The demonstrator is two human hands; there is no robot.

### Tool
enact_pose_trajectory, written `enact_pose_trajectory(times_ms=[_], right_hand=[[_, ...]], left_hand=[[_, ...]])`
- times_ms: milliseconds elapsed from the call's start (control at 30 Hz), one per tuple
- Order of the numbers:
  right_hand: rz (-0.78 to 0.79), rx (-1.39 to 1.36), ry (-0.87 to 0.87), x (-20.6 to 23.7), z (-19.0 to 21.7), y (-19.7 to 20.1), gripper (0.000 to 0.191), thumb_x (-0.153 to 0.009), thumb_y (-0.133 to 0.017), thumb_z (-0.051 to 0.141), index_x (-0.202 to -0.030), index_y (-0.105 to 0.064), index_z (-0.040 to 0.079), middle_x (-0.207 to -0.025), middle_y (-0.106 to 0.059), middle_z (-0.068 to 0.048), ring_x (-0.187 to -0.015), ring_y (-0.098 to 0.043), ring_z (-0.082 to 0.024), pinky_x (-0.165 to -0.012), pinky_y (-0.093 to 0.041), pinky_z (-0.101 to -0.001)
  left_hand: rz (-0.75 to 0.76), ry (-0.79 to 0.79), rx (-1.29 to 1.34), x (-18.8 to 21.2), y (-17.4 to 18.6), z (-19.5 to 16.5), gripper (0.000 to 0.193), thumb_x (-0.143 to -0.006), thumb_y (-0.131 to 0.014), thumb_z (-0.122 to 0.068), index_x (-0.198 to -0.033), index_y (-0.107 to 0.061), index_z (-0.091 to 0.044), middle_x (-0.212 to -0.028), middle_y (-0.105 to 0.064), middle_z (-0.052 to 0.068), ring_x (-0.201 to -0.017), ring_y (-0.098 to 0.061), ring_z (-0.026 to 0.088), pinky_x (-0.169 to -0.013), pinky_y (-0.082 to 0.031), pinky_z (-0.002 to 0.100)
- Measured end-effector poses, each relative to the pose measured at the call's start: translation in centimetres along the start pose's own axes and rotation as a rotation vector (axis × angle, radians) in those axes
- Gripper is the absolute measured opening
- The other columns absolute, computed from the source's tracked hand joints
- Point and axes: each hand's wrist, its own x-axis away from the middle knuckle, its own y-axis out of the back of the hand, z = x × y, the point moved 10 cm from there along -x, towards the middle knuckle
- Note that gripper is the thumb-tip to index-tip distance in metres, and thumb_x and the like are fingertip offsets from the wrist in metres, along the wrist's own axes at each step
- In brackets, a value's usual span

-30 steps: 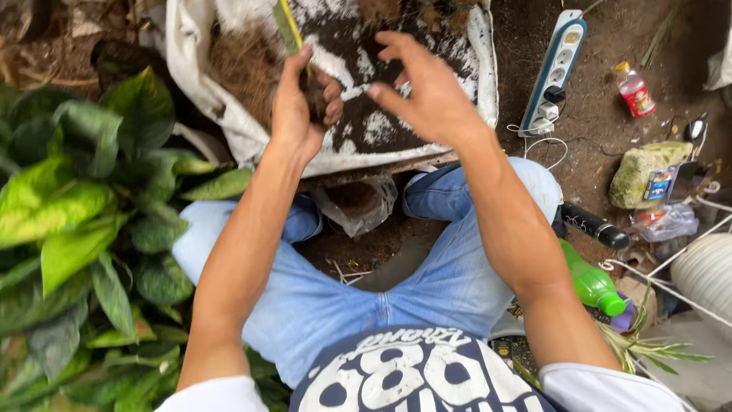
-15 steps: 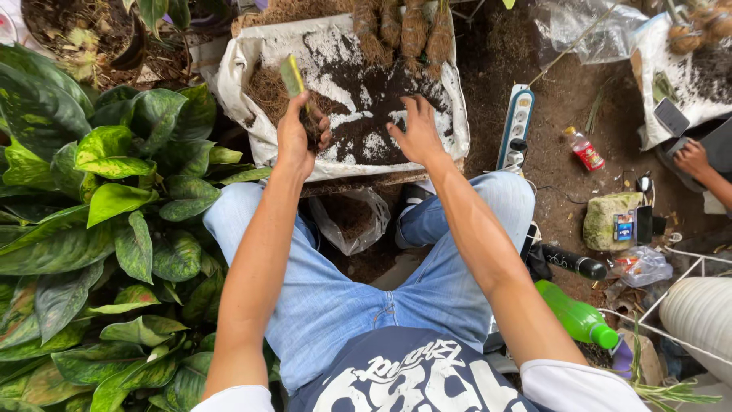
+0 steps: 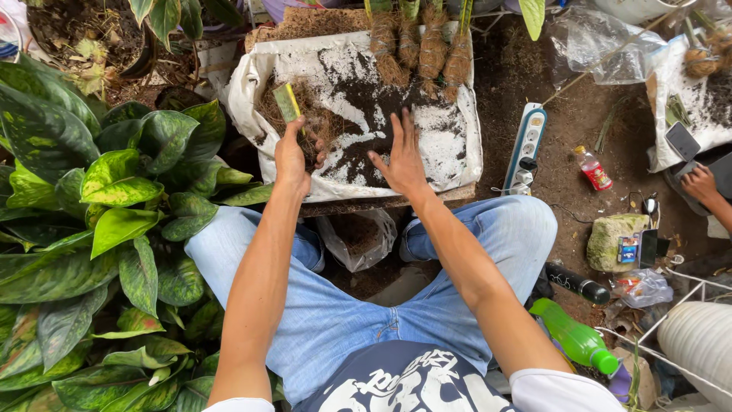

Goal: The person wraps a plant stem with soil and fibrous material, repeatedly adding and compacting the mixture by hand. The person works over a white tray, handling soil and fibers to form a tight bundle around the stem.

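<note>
On the soil-strewn white sack (image 3: 465, 156), both hands.

The left hand (image 3: 293, 156) covers the base of the cut stem (image 3: 287, 101), so the junction with its root clump (image 3: 320, 130) is hidden. The tops of the wrapped root balls (image 3: 415, 42) at 12 o'clock are cut off by the upper edge. A co-worker's hand (image 3: 700, 183) at 3 o'clock is cropped at the right edge; its forearm is out of view. The green bottle (image 3: 576, 339) at 4 o'clock is partly hidden behind the person's right arm. Labels on the small bottle (image 3: 592, 168) are too small to tell.
</note>
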Motion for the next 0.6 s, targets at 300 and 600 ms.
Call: enact_pose_trajectory(times_ms=[300,600], right_hand=[[-0.016,0.069,0.014,-2.5,-1.7,-2.1,0.080,-0.104,-0.066,0.041,-0.163,-0.022,0.008,-0.170,-0.013,-0.023,-0.159,-0.010,-0.045,-0.131,-0.014,-0.0571],[0.000,-0.018,0.092,0.3,-1.2,-3.2,0.084,-0.100,-0.072,0.045,-0.159,-0.028,0.005,-0.168,-0.012,-0.023,-0.156,-0.011,-0.046,-0.127,-0.014,-0.0573]], left_hand=[[0.027,-0.047,-0.001,-0.4,-0.8,-0.8,0.035,-0.097,-0.060,-0.039,-0.085,-0.052,-0.007,-0.064,-0.054,0.007,-0.048,-0.051,0.018,-0.044,-0.035,0.032],[0.024,-0.057,-0.062,2.3,-0.1,0.9,0.038,-0.095,-0.061,-0.041,-0.083,-0.054,-0.006,-0.062,-0.057,0.008,-0.047,-0.053,0.019,-0.042,-0.036,0.032]])
